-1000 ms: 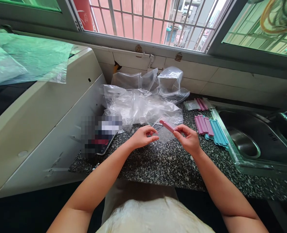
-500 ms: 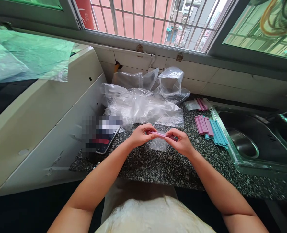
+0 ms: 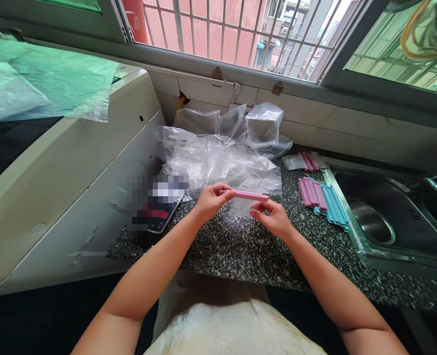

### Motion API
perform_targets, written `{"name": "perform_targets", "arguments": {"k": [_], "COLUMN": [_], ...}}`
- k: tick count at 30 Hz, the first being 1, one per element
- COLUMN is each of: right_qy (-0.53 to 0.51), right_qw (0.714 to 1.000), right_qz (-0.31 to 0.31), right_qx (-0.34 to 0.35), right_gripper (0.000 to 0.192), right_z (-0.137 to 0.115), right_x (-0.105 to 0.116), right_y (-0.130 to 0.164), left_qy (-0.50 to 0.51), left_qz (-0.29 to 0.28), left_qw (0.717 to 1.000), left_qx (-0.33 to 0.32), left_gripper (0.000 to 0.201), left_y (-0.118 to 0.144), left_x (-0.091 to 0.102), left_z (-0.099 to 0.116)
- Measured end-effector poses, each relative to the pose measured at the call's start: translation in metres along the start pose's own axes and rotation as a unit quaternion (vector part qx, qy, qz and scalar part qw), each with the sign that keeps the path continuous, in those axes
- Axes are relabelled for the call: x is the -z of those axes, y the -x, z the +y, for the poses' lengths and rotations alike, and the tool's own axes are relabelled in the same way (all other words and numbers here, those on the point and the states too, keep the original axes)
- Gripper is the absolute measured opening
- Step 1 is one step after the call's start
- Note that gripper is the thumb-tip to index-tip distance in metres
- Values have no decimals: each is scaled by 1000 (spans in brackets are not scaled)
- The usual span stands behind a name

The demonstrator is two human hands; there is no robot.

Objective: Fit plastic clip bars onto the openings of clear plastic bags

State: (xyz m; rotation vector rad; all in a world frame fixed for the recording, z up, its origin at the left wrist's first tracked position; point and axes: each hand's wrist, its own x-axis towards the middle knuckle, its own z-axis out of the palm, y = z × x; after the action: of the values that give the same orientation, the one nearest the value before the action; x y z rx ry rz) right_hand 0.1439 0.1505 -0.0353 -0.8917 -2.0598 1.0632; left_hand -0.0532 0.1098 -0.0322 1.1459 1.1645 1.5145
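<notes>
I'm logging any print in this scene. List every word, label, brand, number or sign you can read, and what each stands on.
No text can be read.
Red surface at the picture's top: pale marks, too small and blurred.
Phone: display too blurred and pixelated.
Pink clip in the left hand: no lettering visible.

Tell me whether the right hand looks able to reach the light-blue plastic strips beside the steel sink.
Probably yes: only speckled stone countertop shows between the right hand and the light-blue plastic strips, and the left hand grips the slim pink plastic strip.
</notes>
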Motion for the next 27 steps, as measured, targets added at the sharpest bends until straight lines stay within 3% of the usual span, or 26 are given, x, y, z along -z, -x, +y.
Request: {"name": "perform_targets", "arguments": {"k": [17,27], "right_qy": [20,66], "right_qw": [999,997], "right_qz": [9,-6], "right_qx": [25,40], "right_gripper": [23,19], "right_z": [1,5], "right_x": [-2,-3], "right_y": [0,1], "left_qy": [72,93], "left_qz": [42,104], "left_qw": [996,990], "left_qx": [24,22], "left_gripper": [37,36], "left_y": [0,-3], "left_x": [-5,0], "left_z": [-3,3]}}
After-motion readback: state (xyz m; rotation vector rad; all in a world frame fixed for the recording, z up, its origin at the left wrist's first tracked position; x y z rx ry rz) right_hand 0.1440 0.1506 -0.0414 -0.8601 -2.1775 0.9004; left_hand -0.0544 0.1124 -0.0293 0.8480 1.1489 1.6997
